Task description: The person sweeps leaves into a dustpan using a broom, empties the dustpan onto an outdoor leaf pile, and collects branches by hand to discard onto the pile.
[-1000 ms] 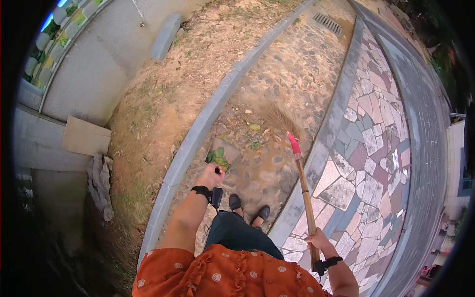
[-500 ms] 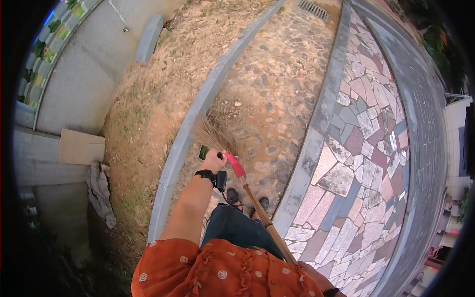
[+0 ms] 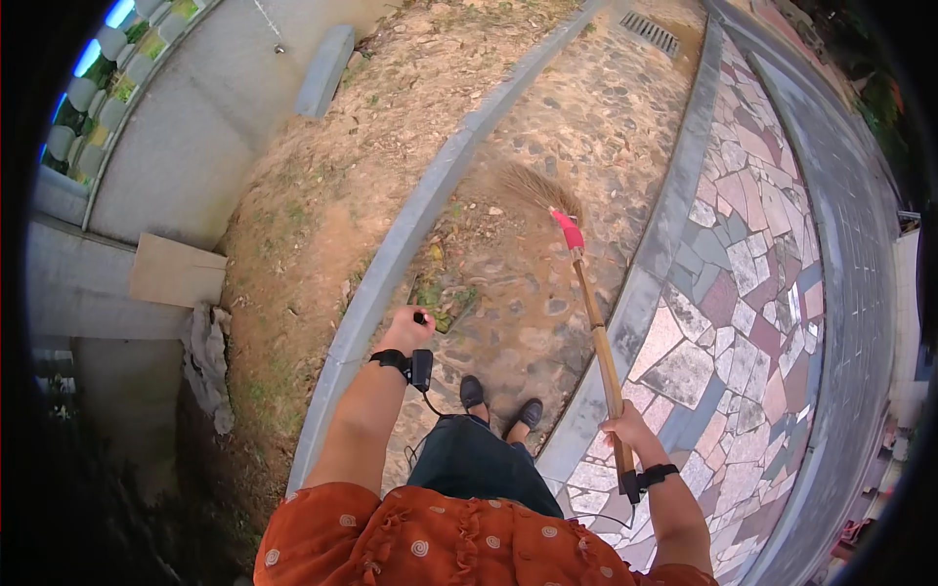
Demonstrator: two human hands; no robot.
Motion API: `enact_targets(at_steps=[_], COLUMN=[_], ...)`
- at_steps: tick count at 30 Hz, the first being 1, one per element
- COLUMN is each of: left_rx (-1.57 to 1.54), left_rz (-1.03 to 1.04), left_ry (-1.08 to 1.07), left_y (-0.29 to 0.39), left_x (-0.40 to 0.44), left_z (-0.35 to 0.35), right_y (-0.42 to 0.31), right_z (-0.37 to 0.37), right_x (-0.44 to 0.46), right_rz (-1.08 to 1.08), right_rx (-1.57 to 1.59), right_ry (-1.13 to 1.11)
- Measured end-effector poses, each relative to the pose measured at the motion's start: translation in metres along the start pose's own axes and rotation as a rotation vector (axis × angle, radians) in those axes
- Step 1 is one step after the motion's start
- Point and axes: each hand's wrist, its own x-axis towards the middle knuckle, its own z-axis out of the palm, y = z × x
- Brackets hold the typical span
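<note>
My left hand (image 3: 410,327) is closed around the end of a dark handle (image 3: 420,317). Just past it, green and yellowish leaves (image 3: 443,311) lie low, in what looks like a dustpan whose outline is hard to make out. My right hand (image 3: 628,428) grips the bamboo shaft of a broom (image 3: 601,342) near its top end. A red wrap binds the shaft to brown bristles, which are blurred and spread over the stony ground ahead of my feet. Small debris lies between the bristles and the leaves.
A grey kerb (image 3: 391,249) runs along the left of the cobbled strip, with bare soil beyond. Another kerb (image 3: 640,278) borders the stone paving (image 3: 723,322) at right. A drain grate (image 3: 650,32) is far ahead. Cardboard (image 3: 176,271) leans on the left wall.
The broom first swept left across the leaves, close to my left hand, then swung back out to the right and forward. The leaves beside my left hand look more spread out than before.
</note>
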Motion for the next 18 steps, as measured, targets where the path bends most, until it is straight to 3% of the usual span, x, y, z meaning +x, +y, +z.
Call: enact_targets(at_steps=[3,5,9,12,15,18], left_rx=[0.029,-0.026,0.024,0.01,-0.079,-0.149], left_rz=[0.013,0.042,0.022,0.033,0.044,0.063], left_ry=[-0.011,0.025,0.007,-0.041,-0.034,-0.036], left_y=[0.009,0.004,0.012,0.007,-0.003,-0.004], left_x=[0.019,0.007,0.04,0.052,0.039,0.024], left_z=[0.004,0.026,0.022,0.018,0.024,0.022], right_y=[-0.017,0.0,0.031,0.055,0.019,0.05], right_z=[0.034,0.047,0.058,0.046,0.03,0.011], right_x=[0.023,0.0,-0.061,-0.103,-0.158,-0.191], right_rz=[0.082,0.128,0.208,0.277,0.272,0.279], right_rx=[0.07,-0.314,-0.403,-0.423,-0.544,-0.637], right_ry=[-0.018,0.037,-0.106,-0.157,-0.216,-0.207])
